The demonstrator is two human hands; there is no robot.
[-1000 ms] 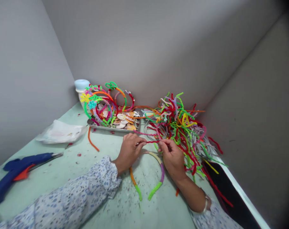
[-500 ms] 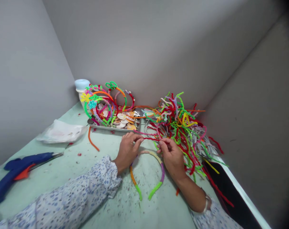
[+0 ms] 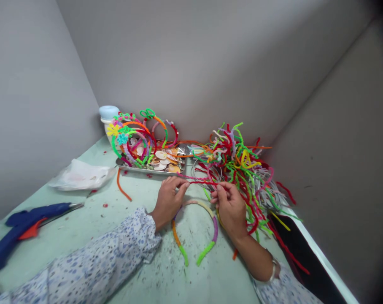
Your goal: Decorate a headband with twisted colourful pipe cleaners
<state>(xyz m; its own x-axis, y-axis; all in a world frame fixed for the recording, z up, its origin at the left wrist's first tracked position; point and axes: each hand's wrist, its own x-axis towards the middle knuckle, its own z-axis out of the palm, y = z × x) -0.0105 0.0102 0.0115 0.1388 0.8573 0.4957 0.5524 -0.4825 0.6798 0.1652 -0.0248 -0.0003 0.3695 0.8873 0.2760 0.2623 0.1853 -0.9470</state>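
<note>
A red pipe cleaner (image 3: pixel 204 183) is stretched level between my two hands and looks twisted. My left hand (image 3: pixel 171 198) pinches its left end between thumb and fingertips. Around the right part of it, the thumb and fingers of my right hand (image 3: pixel 231 207) are closed. Just below and between the hands, a headband (image 3: pixel 216 230) wrapped in orange, purple, cream and green pipe cleaner lies on the table, its open ends towards me. My left hand hides part of its upper left side.
Behind my hands, a metal tray (image 3: pixel 141 170) holds shells and several decorated headbands (image 3: pixel 137 135). A tangled heap of pipe cleaners (image 3: pixel 242 164) fills the right back. To the left lie a blue glue gun (image 3: pixel 36 215) and a plastic bag (image 3: pixel 84 175). A black flat object (image 3: pixel 292 245) lies at right.
My right hand has slid a little to the right along the red pipe cleaner, so a longer stretch shows between the hands. My left hand stays nearly still.
</note>
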